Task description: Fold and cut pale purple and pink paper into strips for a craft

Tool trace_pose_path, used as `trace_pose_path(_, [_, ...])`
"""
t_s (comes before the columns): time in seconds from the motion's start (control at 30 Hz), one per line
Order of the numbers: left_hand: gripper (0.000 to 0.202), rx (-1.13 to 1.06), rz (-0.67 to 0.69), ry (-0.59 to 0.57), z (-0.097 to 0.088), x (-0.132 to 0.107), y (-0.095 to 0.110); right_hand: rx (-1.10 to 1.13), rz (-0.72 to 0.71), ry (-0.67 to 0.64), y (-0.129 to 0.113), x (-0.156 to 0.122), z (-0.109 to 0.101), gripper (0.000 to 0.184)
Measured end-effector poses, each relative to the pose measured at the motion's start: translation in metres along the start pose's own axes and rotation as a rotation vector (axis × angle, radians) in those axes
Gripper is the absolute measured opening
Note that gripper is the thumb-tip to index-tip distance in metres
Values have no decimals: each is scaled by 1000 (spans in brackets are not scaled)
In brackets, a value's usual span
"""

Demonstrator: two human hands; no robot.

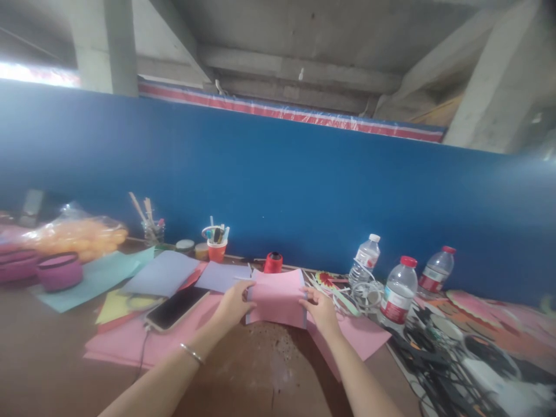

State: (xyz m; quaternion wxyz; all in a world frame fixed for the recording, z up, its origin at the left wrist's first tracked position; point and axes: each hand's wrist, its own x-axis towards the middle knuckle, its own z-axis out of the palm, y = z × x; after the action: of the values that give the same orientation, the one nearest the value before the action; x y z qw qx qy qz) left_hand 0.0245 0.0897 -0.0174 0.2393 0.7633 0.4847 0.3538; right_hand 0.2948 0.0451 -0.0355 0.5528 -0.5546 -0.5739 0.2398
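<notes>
A pink sheet of paper [278, 298] with pale bluish strips along its left and right edges is held up over the brown table, bowed slightly. My left hand [236, 302] pinches its left edge, and a bracelet sits on that wrist. On the opposite edge, my right hand [320, 310] grips the sheet between thumb and fingers. Just behind the paper stands a red object with a dark top [273, 263], its lower part hidden. A loose pink sheet [362, 336] lies beneath my right forearm.
Left of my hands, a phone [178, 308] with a cable rests on coloured paper sheets [163, 272]. A red cup of tools [217, 250] stands near the blue wall. To the right are plastic bottles [397, 292] and tangled cables [438, 359]. A bag of orange items [80, 236] sits far left.
</notes>
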Motion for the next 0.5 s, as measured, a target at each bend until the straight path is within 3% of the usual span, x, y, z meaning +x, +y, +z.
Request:
trace_pose_path(0.1, [31,56,33,35,-2,0,1,-18,-34,15,-4,-2,1,38])
trace_pose_path(0.33, [31,18,72,59,-7,1,10,-31,-87,71,-19,-5,-2,22])
trace_pose_path(0.5, [31,-113,-25,13,-8,4,13,108,-32,-5,-25,-9,3,38])
